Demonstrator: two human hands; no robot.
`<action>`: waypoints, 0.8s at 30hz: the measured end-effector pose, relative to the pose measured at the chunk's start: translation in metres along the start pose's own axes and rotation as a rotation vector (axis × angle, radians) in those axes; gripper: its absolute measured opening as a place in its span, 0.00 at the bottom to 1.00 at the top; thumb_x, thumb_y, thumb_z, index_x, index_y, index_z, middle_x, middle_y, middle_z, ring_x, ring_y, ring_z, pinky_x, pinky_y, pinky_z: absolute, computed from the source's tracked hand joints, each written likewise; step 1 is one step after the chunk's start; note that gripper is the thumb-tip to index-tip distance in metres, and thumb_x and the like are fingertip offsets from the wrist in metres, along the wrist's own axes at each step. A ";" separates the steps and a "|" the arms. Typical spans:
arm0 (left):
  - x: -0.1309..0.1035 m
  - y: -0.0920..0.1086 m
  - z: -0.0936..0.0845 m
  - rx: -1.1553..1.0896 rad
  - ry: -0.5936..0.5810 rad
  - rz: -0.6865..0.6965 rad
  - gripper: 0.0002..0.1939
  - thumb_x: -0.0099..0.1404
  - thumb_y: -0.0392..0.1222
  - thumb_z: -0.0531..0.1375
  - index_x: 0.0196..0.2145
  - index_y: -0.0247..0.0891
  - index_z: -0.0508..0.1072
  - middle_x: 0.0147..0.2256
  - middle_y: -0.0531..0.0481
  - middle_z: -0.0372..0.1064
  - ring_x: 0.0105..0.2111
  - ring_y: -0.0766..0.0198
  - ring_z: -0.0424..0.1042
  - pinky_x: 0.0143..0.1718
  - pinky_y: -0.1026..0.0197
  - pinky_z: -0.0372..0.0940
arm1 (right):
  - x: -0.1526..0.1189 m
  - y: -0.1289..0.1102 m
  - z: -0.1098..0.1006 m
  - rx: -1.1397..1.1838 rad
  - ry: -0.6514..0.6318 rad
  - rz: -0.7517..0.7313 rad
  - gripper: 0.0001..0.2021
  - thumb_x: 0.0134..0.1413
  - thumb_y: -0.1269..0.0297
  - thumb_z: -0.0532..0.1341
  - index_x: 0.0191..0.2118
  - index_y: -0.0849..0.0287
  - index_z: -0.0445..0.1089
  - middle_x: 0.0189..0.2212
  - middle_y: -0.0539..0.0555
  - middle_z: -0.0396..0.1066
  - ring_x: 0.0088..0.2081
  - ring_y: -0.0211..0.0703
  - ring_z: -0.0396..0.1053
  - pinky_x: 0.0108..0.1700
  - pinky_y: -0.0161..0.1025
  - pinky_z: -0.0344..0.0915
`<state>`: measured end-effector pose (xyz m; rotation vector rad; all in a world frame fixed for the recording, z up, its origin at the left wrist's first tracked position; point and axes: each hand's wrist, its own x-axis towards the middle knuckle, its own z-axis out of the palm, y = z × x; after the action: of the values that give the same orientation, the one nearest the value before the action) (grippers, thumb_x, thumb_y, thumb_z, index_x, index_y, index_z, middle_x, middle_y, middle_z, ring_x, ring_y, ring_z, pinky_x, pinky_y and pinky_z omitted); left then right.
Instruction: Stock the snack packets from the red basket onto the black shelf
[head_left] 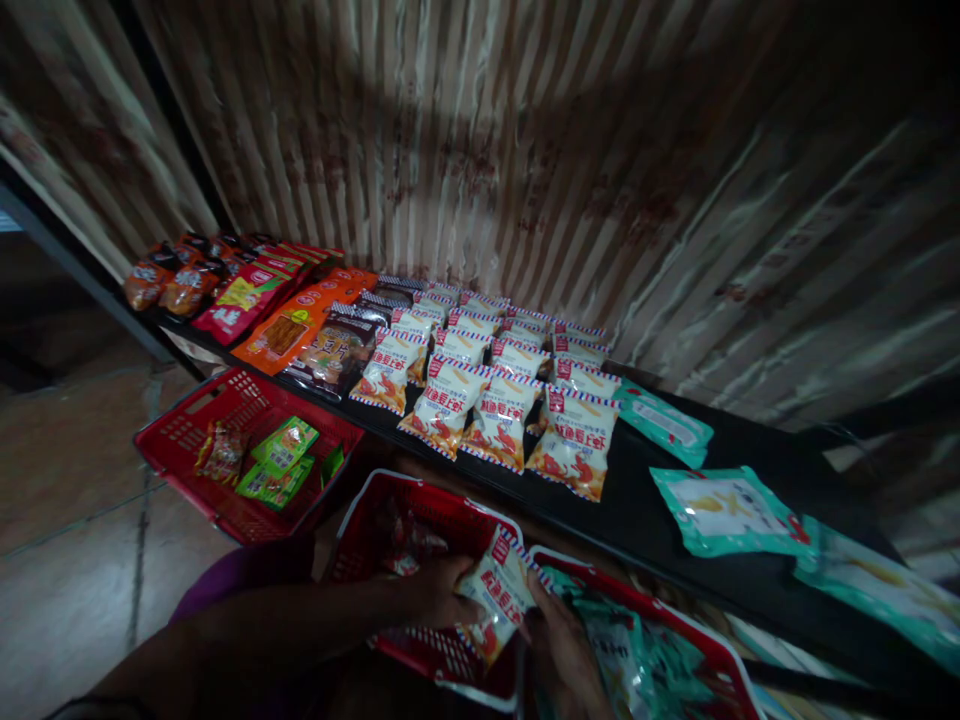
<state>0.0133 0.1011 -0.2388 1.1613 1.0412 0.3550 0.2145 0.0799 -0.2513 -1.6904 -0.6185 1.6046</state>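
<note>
Between my two hands is a white snack bag (498,592) with red lettering and a striped top edge, held over the middle red basket (360,500). My left hand (439,592) grips its left side, and my right hand (559,635) has hold of its right side. Matching white snack bags (574,440) stand in rows on the black shelf (637,520) just beyond. Inside the middle basket lie reddish packets (412,540), partly hidden by my left arm. My right hand is also close to the right red basket (705,630), which holds teal packets (622,650).
Left on the shelf are brown bags (334,350), orange bags (285,325), red bags (247,295) and round orange-black packs (191,285). Teal bags (731,510) lie at its right. A left red basket (180,440) holds green packets (281,460). Behind hangs a pleated curtain (450,150).
</note>
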 end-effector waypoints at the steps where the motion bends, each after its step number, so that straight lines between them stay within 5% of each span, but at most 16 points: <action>1: 0.000 -0.001 -0.001 0.013 0.006 0.004 0.24 0.51 0.41 0.61 0.47 0.35 0.68 0.41 0.47 0.72 0.39 0.57 0.70 0.40 0.59 0.63 | -0.004 -0.003 0.003 0.052 0.021 0.011 0.29 0.34 0.41 0.65 0.40 0.57 0.72 0.39 0.57 0.76 0.48 0.57 0.70 0.45 0.48 0.69; 10: -0.005 0.006 0.007 0.179 0.028 -0.004 0.22 0.53 0.39 0.59 0.47 0.35 0.68 0.41 0.45 0.72 0.39 0.56 0.69 0.41 0.57 0.62 | -0.019 -0.018 0.004 0.132 0.049 0.016 0.24 0.40 0.45 0.63 0.38 0.60 0.71 0.39 0.58 0.76 0.43 0.52 0.72 0.43 0.44 0.68; 18: -0.035 -0.031 0.057 -0.118 0.023 -0.194 0.28 0.54 0.37 0.59 0.53 0.37 0.62 0.35 0.48 0.70 0.26 0.66 0.66 0.27 0.63 0.62 | -0.028 -0.008 0.003 0.003 0.070 0.180 0.17 0.35 0.50 0.67 0.27 0.58 0.71 0.27 0.53 0.76 0.32 0.45 0.73 0.31 0.37 0.65; 24: -0.041 -0.027 0.062 -0.282 -0.055 -0.267 0.31 0.54 0.38 0.60 0.55 0.37 0.58 0.30 0.52 0.67 0.23 0.68 0.66 0.28 0.62 0.63 | -0.028 -0.002 0.001 0.009 0.047 0.163 0.18 0.36 0.51 0.67 0.32 0.59 0.72 0.31 0.54 0.77 0.35 0.48 0.74 0.36 0.40 0.67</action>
<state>0.0357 0.0256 -0.2416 0.7654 1.0451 0.2470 0.2105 0.0607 -0.2318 -1.8055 -0.4597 1.6720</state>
